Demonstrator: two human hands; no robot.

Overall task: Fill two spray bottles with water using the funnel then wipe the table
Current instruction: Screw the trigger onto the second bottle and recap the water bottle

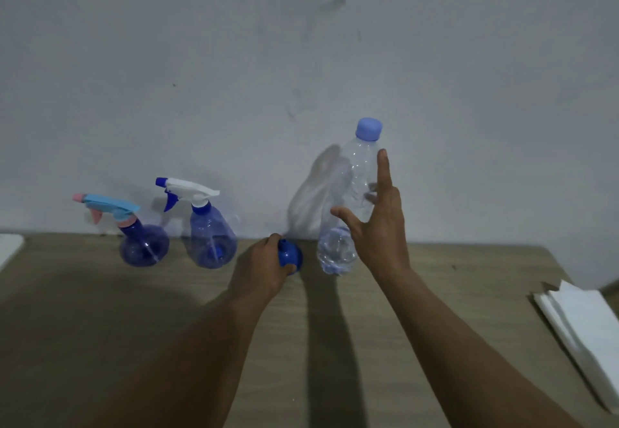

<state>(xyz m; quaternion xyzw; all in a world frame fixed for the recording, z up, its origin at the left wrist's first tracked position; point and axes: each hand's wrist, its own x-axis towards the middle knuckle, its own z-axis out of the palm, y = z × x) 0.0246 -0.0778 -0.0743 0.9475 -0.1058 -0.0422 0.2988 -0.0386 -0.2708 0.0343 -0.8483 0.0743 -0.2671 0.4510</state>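
Note:
Two blue see-through spray bottles stand at the back of the wooden table [100, 310] by the wall: a round one with a pink and light-blue trigger head [142, 243], and a cone-shaped one with a white and blue head [211, 236]. My left hand [261, 267] is closed on a small blue funnel [288, 256] resting on the table. To its right stands a clear capped water bottle [348, 206] with a blue cap. My right hand [378, 226] is spread open right in front of this bottle, fingers apart, not clearly gripping it.
A stack of white paper napkins [582, 330] lies at the table's right edge. A white object [8, 248] shows at the far left edge. A grey wall [301, 59] rises directly behind the bottles.

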